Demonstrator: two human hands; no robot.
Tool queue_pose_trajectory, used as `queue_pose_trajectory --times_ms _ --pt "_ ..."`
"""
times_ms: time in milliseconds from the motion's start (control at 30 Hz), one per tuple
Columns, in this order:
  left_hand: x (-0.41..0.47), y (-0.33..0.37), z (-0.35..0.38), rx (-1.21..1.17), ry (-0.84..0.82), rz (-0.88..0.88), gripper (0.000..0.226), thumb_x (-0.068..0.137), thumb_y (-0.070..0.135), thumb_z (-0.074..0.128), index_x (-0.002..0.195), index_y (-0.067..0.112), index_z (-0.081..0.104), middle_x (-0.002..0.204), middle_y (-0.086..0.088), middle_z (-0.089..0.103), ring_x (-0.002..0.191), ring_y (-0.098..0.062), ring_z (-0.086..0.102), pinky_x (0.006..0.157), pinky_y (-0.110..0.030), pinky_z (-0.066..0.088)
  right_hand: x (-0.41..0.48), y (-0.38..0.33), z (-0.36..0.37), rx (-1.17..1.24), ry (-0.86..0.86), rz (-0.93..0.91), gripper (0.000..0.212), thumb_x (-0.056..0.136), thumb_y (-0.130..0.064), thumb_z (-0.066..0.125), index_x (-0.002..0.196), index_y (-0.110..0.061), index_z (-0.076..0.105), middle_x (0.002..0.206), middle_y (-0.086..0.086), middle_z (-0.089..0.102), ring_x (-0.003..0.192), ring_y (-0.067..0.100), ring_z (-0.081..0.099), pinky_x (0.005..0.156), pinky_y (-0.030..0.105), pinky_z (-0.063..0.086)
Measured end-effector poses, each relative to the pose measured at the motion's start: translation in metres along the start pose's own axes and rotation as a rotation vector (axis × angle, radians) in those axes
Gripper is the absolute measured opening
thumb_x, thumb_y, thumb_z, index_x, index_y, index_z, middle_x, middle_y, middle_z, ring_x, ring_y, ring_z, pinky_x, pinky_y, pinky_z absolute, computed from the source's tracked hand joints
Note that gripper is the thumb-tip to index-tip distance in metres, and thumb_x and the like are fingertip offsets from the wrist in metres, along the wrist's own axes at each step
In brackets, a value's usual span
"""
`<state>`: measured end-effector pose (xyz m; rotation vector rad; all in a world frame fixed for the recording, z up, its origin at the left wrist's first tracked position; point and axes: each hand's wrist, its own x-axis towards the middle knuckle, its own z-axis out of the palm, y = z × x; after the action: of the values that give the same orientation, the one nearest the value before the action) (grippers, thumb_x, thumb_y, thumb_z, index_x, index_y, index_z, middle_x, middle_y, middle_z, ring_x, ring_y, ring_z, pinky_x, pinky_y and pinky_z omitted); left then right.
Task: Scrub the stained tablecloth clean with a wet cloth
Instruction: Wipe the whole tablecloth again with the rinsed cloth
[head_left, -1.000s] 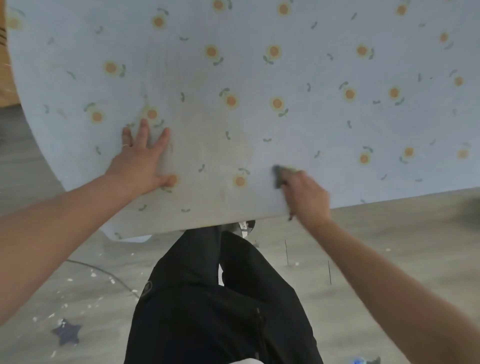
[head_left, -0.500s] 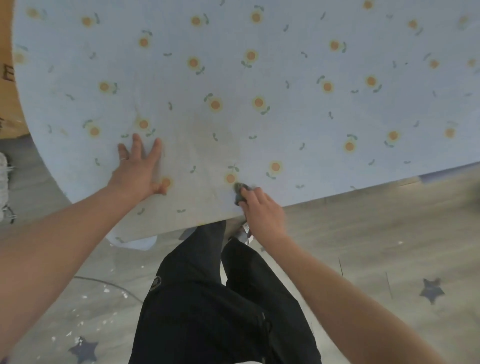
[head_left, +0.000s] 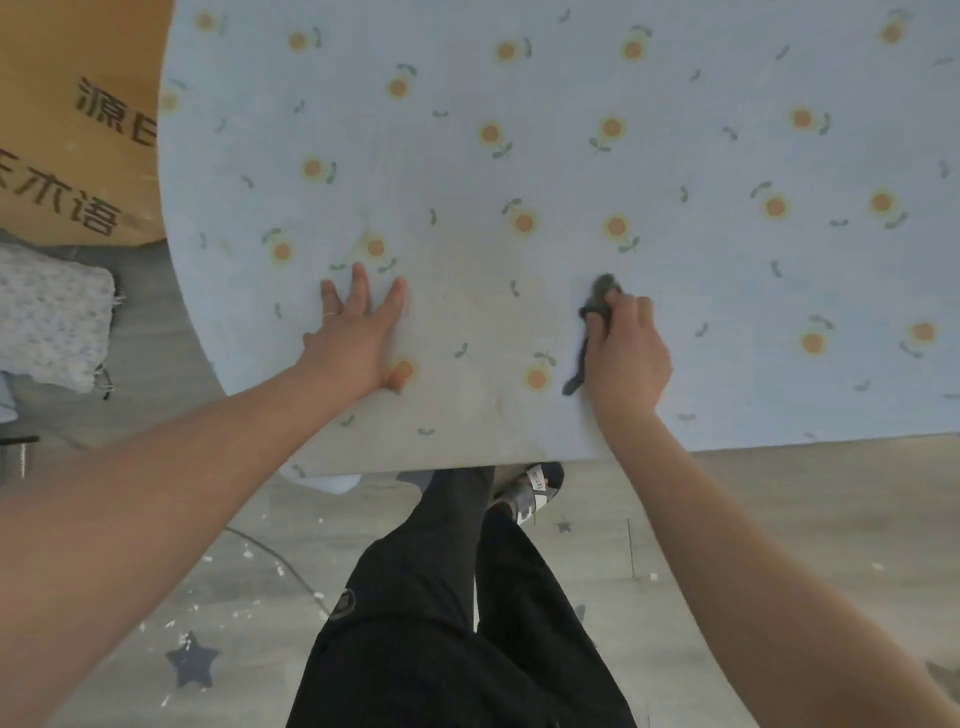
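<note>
1. The box (head_left: 78, 119) sits far left of the stain and has come into view only because the head has turned. It plays no part in the work.
2. The left hand (head_left: 358, 343) lies flat with fingers spread, pressing the tablecloth (head_left: 701, 249) just left of the stain. It holds the same spot as a second ago, pinning the fabric.
3. The stain (head_left: 467, 317) is a dull brownish patch between the two hands, running down toward the near edge. It still shows plainly, so the job looks unfinished.
4. The cloth (head_left: 597, 296), dark and bunched, touches the tablecloth at the stain's right margin.
5. The right hand (head_left: 628, 358) grips the cloth in curled fingers. Half a second ago it worked at the near edge below the stain; now it has swept up and to the right. That reads as one scrubbing stroke, with more passes likely needed.
</note>
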<state>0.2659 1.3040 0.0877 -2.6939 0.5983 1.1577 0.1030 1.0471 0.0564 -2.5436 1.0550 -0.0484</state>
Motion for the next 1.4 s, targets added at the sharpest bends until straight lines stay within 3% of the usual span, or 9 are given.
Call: queue_pose_trajectory --times_ms 133,233,500,700,833,900,1033,1133,1400 --pt "-0.004 0.005 -0.001 -0.037 0.001 0.02 0.122 0.084 0.044 0.082 0.158 0.047 -0.015 0.165 0.002 -0.037 0.154 -0.042 -0.024 0.113 -0.075 0.029 -0.11 -0.03 0.015 0.003 -0.3 -0.535 0.03 0.1 -0.035 0.051 0.12 -0.017 0.064 0.098 -0.002 0.062 0.077 0.019 0.065 0.048 0.032 0.05" --pt "-0.008 0.005 -0.004 -0.028 -0.006 -0.007 0.124 0.084 0.039 0.084 0.158 0.047 -0.015 0.164 0.002 -0.038 0.154 -0.041 -0.025 0.114 -0.075 0.027 -0.085 0.0 0.007 -0.021 -0.285 -0.77 0.033 0.097 -0.036 0.044 0.111 -0.017 0.068 0.094 -0.002 0.064 0.072 0.022 0.067 0.044 0.03 0.048" --pt "-0.004 0.004 -0.001 -0.061 -0.01 -0.003 0.12 0.087 0.033 0.081 0.159 0.046 -0.015 0.164 0.001 -0.038 0.153 -0.043 -0.025 0.111 -0.078 0.025 0.064 -0.022 0.001 -0.029 0.104 0.056 0.03 0.104 -0.03 0.044 0.123 -0.01 0.055 0.126 0.011 0.053 0.09 0.039 0.06 0.066 0.036 0.032" --pt "-0.006 0.002 0.001 -0.11 -0.001 0.006 0.118 0.087 0.029 0.081 0.16 0.046 -0.011 0.164 0.001 -0.038 0.153 -0.043 -0.026 0.111 -0.081 0.022 -0.105 -0.076 0.035 0.017 -0.238 -0.395 0.02 0.092 -0.027 0.07 0.108 -0.016 0.067 0.093 0.001 0.06 0.058 0.02 0.055 0.044 0.03 0.035" --pt "-0.007 0.005 -0.004 -0.112 0.003 -0.01 0.12 0.087 0.029 0.082 0.16 0.046 -0.012 0.164 0.001 -0.039 0.153 -0.042 -0.026 0.113 -0.08 0.021 -0.116 -0.057 0.023 0.004 -0.312 -0.655 0.02 0.094 -0.034 0.059 0.103 -0.02 0.07 0.084 -0.006 0.06 0.056 0.017 0.06 0.038 0.026 0.04" --pt "-0.007 0.006 -0.006 -0.119 -0.011 -0.012 0.121 0.087 0.026 0.082 0.16 0.046 -0.011 0.164 0.002 -0.039 0.153 -0.041 -0.027 0.114 -0.079 0.019 -0.072 -0.042 0.013 -0.052 -0.218 -0.637 0.021 0.095 -0.033 0.055 0.102 -0.019 0.069 0.087 -0.001 0.062 0.057 0.024 0.063 0.041 0.028 0.042" --pt "-0.004 0.004 -0.005 -0.112 0.004 -0.01 0.122 0.086 0.024 0.083 0.16 0.046 -0.012 0.164 0.002 -0.039 0.153 -0.041 -0.027 0.113 -0.08 0.018 0.047 -0.013 -0.003 -0.105 0.015 -0.218 0.028 0.103 -0.031 0.049 0.12 -0.011 0.058 0.121 0.012 0.058 0.086 0.039 0.064 0.067 0.038 0.039" --pt "-0.004 0.005 -0.001 -0.11 0.005 -0.011 0.12 0.087 0.027 0.082 0.159 0.047 -0.012 0.164 0.002 -0.039 0.153 -0.041 -0.026 0.113 -0.08 0.019 0.053 -0.027 0.003 -0.084 0.13 0.035 0.029 0.103 -0.033 0.045 0.12 -0.012 0.056 0.124 0.01 0.056 0.095 0.038 0.061 0.071 0.035 0.032" --pt "-0.005 0.001 0.001 -0.168 0.051 0.004 0.118 0.086 0.027 0.083 0.16 0.048 -0.006 0.166 0.002 -0.034 0.155 -0.041 -0.023 0.11 -0.082 0.018 -0.165 -0.101 0.049 0.04 -0.262 -0.381 0.026 0.1 -0.032 0.051 0.11 -0.013 0.065 0.094 0.002 0.06 0.057 0.024 0.06 0.041 0.031 0.04"
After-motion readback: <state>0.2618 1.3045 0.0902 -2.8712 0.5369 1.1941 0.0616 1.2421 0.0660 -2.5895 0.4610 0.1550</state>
